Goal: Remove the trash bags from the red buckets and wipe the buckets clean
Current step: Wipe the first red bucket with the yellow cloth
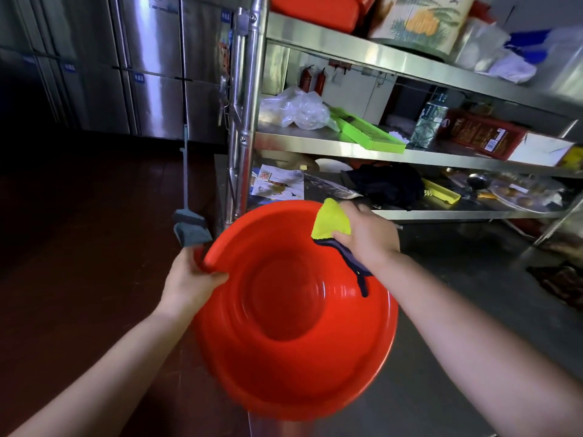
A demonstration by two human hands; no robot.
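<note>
The red bucket (293, 313) was closest to me, tipped so its open mouth faced up at me, with no bag inside it. My left hand (186, 279) gripped its rim on the left side, fingers curled round the edge. My right hand (367, 236) was at the bucket's far right rim, fingers closed on a yellow cloth (331, 220) with a dark trim that hung down inside the bucket wall. Beyond the bucket stood a steel shelf rack (347, 146) holding a green tray (366, 130). Left of the bucket, a grey brush (189, 225) leaned by the rack's post.
</note>
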